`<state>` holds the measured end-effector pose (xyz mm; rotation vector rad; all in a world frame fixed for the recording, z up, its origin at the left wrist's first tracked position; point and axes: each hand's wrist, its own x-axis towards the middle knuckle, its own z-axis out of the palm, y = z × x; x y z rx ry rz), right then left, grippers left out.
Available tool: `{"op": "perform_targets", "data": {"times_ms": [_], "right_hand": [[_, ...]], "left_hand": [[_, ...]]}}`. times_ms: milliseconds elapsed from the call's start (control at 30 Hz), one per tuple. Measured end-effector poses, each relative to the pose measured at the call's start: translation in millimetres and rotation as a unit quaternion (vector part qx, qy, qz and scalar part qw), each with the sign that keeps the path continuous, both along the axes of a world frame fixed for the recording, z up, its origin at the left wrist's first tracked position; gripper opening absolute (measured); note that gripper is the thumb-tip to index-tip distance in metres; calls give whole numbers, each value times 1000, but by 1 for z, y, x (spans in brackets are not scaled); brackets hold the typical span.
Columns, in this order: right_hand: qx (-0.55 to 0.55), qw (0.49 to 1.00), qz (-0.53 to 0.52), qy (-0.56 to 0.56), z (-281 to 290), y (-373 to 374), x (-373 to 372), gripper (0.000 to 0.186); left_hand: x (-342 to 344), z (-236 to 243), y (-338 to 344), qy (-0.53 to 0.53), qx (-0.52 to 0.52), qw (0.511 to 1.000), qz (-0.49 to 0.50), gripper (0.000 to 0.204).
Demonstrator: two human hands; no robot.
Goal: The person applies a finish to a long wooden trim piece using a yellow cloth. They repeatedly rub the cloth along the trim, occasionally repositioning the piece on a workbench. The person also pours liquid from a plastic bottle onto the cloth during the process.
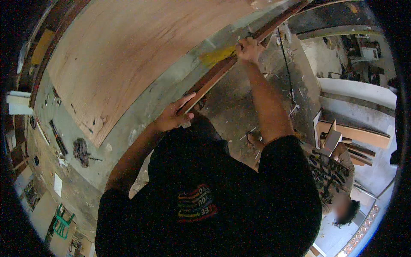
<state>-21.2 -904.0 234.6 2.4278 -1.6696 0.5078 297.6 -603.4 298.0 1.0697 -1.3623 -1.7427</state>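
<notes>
At the bench, I hold a long dark wooden strip (222, 68) against the edge of the grey worktable (141, 115), both hands on it. My left hand (173, 115) wraps the near end, fingers curled over the top and thumb laid along the wood, a firm grasp. My right hand (249, 49) is clenched around the strip farther out, arm stretched nearly straight.

The strip's long axis runs from about seven o'clock near my chest out toward one o'clock, following the table's edge. From my left grip the wood runs up and away toward one o'clock; from my right it continues past the knuckles toward the top of the picture and back toward my body at seven o'clock. The left hand is the nearer one, close to my black shirt; the right is well out along the piece.

A broad plywood sheet (141, 47) lies on the table at eleven o'clock from my hands, its edge roughly parallel with the strip. A yellow patch (216, 55) shows on the table just beside the strip, between my two hands. The dusty floor (239, 103) lies at three o'clock, littered with offcuts and crossed by a black cable (287, 68). Another person (334, 175) crouches at four o'clock, well apart, beside stacked boards (355, 135).
</notes>
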Motion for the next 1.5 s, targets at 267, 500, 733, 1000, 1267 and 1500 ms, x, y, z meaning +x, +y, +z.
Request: {"op": "perform_targets", "data": {"times_ms": [267, 500, 733, 1000, 1267, 1500], "right_hand": [[-28, 986, 50, -155, 6, 11, 3, 31], [-62, 975, 73, -203, 4, 5, 3, 28], [-53, 978, 64, -190, 11, 7, 7, 26], [-75, 964, 89, -239, -6, 7, 2, 30], [-75, 964, 86, -242, -17, 4, -1, 48], [-51, 957, 105, -264, -18, 4, -1, 45]], "left_hand": [[-76, -14, -105, 56, -33, 998, 2, 78], [-112, -4, -160, 73, 20, 997, -7, 78], [-121, 2, -177, 85, -21, 996, -2, 78], [-82, -33, -195, -150, -160, 974, 46, 66], [-52, -46, -196, -243, -263, 934, -19, 87], [-57, -36, -207, -241, -230, 943, -3, 96]]}}
